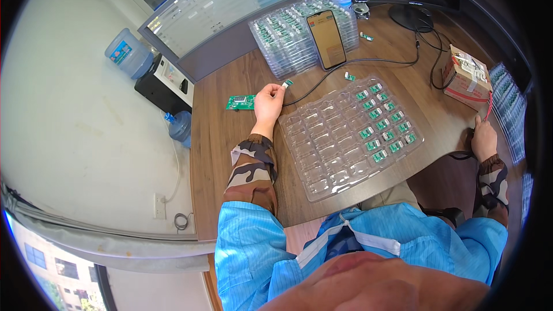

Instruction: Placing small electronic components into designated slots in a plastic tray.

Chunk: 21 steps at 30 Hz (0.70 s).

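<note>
Left hand [268,103] fingertip-pinches a small green board [288,83], probably 'cause it's tiny, with the clear tray [315,145] handily right of that grip; right hand [485,139], can't tell.

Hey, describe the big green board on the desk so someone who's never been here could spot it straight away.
Find the brown desk and go to its left side. There, just left of the person's left hand, lies a flat green board. It is plainly bigger than the little boards in the clear tray.
</note>
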Available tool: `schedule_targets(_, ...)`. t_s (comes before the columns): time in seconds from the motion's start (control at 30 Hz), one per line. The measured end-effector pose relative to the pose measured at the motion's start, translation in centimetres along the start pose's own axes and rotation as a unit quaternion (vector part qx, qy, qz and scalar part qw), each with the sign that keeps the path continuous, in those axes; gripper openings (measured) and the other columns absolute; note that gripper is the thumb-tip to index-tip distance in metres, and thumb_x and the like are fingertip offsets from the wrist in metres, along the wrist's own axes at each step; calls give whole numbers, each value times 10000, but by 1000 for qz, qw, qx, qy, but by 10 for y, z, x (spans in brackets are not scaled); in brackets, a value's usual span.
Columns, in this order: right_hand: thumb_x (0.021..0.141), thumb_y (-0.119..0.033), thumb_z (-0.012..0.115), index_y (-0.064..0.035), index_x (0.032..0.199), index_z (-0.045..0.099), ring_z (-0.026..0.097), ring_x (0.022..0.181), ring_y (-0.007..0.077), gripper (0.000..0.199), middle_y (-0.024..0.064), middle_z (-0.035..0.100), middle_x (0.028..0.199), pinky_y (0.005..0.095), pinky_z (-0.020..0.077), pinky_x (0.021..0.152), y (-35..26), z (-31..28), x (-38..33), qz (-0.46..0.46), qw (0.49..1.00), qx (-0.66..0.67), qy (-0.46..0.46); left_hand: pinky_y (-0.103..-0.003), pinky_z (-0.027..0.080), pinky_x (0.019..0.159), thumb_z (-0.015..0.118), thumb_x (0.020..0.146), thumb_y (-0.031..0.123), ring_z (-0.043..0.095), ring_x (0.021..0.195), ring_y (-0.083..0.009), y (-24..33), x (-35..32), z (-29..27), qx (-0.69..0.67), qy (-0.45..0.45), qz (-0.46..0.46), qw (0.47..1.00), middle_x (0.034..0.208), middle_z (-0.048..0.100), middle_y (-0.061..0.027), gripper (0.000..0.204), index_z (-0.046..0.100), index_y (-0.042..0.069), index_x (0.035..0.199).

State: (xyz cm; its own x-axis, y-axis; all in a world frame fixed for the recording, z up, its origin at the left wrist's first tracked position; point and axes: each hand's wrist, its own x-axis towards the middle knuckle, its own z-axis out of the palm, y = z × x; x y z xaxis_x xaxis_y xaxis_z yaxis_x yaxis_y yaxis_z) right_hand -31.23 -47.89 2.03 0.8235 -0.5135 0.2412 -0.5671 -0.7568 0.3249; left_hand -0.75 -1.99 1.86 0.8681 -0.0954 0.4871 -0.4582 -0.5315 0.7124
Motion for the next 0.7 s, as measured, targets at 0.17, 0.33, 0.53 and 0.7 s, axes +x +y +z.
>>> schedule_targets(0.17,696,-85,565,-23,915,446,575,684,299,257,164,532,751,356,475,585,-1,1,-2,-2,1000,5,24,-291,420,526,620,723,229,536,529,-168,0,-1,-1,2,-2,-4,1000,592,575,-54,186,613,44,747)
schedule_targets(0.33,692,-83,566,-19,928,453,574,690,302,269,164,533,743,358,473,589,-1,-1,-2,-2,1000,5,17,-294,428,547,619,723,230,548,548,-177,7,-2,-3,11,-3,-13,1000,605,582,-58,184,615,48,752)
schedule_targets(0.53,690,-44,536,-10,932,463,568,697,313,255,168,537,742,371,468,601,-1,-3,-1,-7,1000,17,17,-294,433,560,618,721,236,561,567,-186,3,-2,-3,16,-3,-18,1000,618,589,-59,185,618,54,754)
schedule_targets(0.7,695,6,480,-7,934,464,561,709,327,240,180,533,762,377,464,616,1,2,-3,-5,999,17,30,-296,434,559,618,720,241,562,567,-184,3,-1,-2,22,-4,-19,1000,617,589,-58,186,619,58,751)
